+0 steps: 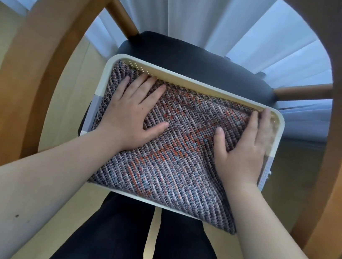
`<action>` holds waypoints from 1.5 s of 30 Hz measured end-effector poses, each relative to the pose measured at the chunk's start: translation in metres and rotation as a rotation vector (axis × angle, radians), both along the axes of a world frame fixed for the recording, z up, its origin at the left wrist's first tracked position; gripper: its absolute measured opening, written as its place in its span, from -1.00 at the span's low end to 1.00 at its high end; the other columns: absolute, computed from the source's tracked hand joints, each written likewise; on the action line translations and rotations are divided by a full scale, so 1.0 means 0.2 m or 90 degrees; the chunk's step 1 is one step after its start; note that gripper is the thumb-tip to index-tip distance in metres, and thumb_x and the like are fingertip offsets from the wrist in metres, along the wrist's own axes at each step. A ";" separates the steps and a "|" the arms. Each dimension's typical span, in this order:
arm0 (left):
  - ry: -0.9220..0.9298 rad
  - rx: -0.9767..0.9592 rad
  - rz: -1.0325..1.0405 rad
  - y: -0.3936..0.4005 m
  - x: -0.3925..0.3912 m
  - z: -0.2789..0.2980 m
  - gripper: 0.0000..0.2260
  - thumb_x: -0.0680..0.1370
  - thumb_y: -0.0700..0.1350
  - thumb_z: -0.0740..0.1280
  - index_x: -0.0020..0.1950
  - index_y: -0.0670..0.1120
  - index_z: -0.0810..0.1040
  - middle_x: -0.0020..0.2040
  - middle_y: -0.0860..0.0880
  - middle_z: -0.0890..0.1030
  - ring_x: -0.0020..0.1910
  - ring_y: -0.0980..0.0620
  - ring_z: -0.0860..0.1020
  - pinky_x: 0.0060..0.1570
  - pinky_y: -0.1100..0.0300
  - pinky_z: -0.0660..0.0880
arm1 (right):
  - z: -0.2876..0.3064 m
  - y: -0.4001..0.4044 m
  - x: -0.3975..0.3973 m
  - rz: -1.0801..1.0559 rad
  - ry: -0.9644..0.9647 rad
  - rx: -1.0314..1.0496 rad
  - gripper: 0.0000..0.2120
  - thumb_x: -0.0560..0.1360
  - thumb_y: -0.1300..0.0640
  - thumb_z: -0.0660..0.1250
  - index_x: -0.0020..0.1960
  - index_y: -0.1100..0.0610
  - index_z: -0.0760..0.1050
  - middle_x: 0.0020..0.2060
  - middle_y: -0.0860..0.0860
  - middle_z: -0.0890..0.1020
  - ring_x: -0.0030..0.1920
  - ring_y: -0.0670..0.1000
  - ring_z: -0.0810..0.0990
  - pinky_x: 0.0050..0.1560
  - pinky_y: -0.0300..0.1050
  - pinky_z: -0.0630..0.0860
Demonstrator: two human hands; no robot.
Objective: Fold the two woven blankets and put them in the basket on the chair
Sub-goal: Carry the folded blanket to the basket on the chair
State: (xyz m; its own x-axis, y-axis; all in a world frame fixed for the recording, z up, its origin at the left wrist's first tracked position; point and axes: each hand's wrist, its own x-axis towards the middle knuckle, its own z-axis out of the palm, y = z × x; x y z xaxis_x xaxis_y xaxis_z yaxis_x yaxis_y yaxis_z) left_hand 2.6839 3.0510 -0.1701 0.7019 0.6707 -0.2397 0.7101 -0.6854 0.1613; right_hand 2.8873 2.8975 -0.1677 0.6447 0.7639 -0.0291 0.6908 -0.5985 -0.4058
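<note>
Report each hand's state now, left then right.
Left hand: open, fingers straight, pressing flat on the folded woven blanket in the basket.
Right hand: open, pressing the blanket, fingertips at the basket's far right wall.

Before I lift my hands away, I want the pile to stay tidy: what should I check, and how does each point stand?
1. Folded woven blanket with orange, grey and dark diagonal threads lies in the white rectangular basket: ok.
2. Near right corner of the blanket inside the rim: not ok, it hangs over the edge.
3. Left hand flat, fingers straight, pressing the blanket: ok.
4. Right hand flat, fingertips at the far rim: ok.
5. Basket sits on the dark seat of the wooden chair: ok.
6. Second blanket underneath: cannot tell, hidden by the top one.
</note>
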 end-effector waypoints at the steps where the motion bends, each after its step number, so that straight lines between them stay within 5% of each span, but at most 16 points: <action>1: 0.014 -0.003 0.003 0.00 0.00 -0.02 -0.24 0.54 0.41 -0.02 0.62 0.00 0.12 0.61 -0.12 0.19 0.61 -0.11 0.06 0.53 -0.02 -0.23 | -0.01 -0.01 0.00 -0.009 0.032 -0.036 -0.24 0.55 -0.19 0.28 0.56 0.23 0.15 0.58 0.15 0.06 0.57 0.16 0.02 0.47 0.26 0.20; 4: 0.018 -0.007 0.011 0.01 0.00 -0.06 -0.23 0.53 0.41 0.00 0.62 -0.01 0.12 0.60 -0.14 0.20 0.60 -0.14 0.06 0.52 -0.08 -0.24 | -0.03 -0.02 0.00 -0.063 0.099 -0.030 -0.14 0.50 -0.22 0.33 0.58 0.19 0.05 0.58 0.13 0.01 0.54 0.08 0.08 0.39 0.14 0.29; 9: -0.031 -0.027 0.041 0.01 0.00 -0.08 -0.25 0.51 0.39 0.08 0.57 -0.04 0.24 0.52 -0.17 0.32 0.54 -0.19 0.19 0.53 -0.19 -0.05 | -0.09 -0.01 0.01 -0.138 0.207 0.068 -0.21 0.48 -0.18 0.37 0.53 0.22 0.18 0.50 0.13 0.20 0.50 0.00 0.15 0.40 -0.45 -0.02; 12: -0.044 -0.032 0.042 0.01 0.00 -0.10 -0.25 0.50 0.38 0.10 0.56 -0.05 0.27 0.49 -0.19 0.34 0.52 -0.20 0.21 0.52 -0.21 -0.03 | -0.13 -0.01 0.02 -0.154 0.250 0.100 -0.22 0.45 -0.23 0.33 0.52 0.17 0.22 0.43 0.04 0.32 0.45 -0.05 0.26 0.44 -0.36 0.11; 16: -0.049 -0.050 0.045 0.01 0.01 -0.11 -0.24 0.49 0.39 0.10 0.55 -0.05 0.30 0.48 -0.19 0.35 0.52 -0.20 0.22 0.52 -0.20 -0.02 | -0.13 0.01 0.02 -0.204 0.306 0.146 -0.34 0.47 -0.18 0.34 0.47 0.09 0.30 0.30 -0.12 0.40 0.29 -0.23 0.34 0.26 -0.57 0.19; 21: -0.077 -0.070 0.049 0.00 0.00 -0.04 -0.29 0.52 0.33 0.14 0.56 -0.05 0.28 0.51 -0.15 0.34 0.54 -0.16 0.22 0.56 -0.10 -0.06 | -0.13 0.01 0.01 -0.223 0.288 0.163 -0.39 0.52 -0.08 0.28 0.47 0.19 0.32 0.34 -0.03 0.43 0.33 -0.14 0.35 0.34 -0.44 0.20; 25: -0.132 -0.054 0.039 -0.05 -0.04 0.05 -0.35 0.56 0.25 0.19 0.55 -0.08 0.31 0.53 -0.15 0.35 0.55 -0.14 0.22 0.57 -0.06 -0.01 | -0.11 0.00 0.01 -0.127 0.185 0.059 -0.45 0.64 0.00 0.15 0.54 0.23 0.20 0.49 0.15 0.32 0.49 0.06 0.25 0.49 -0.13 0.13; 28: -0.116 -0.057 0.063 -0.08 -0.08 0.10 -0.33 0.56 0.30 0.15 0.58 -0.04 0.26 0.58 -0.12 0.28 0.58 -0.10 0.15 0.57 -0.04 -0.08 | -0.07 0.00 -0.01 -0.100 0.114 -0.016 -0.46 0.68 -0.01 0.05 0.57 0.23 0.13 0.54 0.17 0.22 0.55 0.10 0.15 0.50 -0.10 0.02; 31: -0.079 -0.080 0.073 -0.12 -0.12 0.13 -0.27 0.54 0.37 0.09 0.62 0.02 0.17 0.62 -0.08 0.17 0.62 -0.08 0.04 0.57 -0.01 -0.16 | 0.00 -0.01 -0.05 -0.065 0.038 -0.016 -0.44 0.65 -0.03 0.09 0.54 0.27 0.19 0.52 0.20 0.27 0.52 0.17 0.21 0.52 0.05 0.12; 38: 0.085 -0.004 -0.002 -0.16 -0.14 0.05 -0.20 0.52 0.47 -0.14 0.65 0.05 -0.09 0.65 -0.15 -0.07 0.62 -0.17 -0.17 0.53 -0.14 -0.29 | 0.21 -0.09 -0.25 0.138 -0.022 -0.095 -0.22 0.55 -0.33 0.08 0.59 0.14 0.12 0.59 0.05 0.08 0.59 0.15 -0.08 0.55 0.13 -0.22; 45: 0.133 0.060 -0.015 -0.15 -0.13 -0.06 -0.24 0.53 0.46 -0.28 0.60 0.06 -0.30 0.64 -0.14 -0.17 0.60 -0.20 -0.23 0.48 -0.24 -0.34 | 0.05 -0.23 -0.26 0.274 -0.059 -0.311 -0.14 0.53 -0.45 -0.12 0.62 0.11 0.02 0.60 0.05 0.00 0.59 0.05 -0.12 0.55 0.11 -0.19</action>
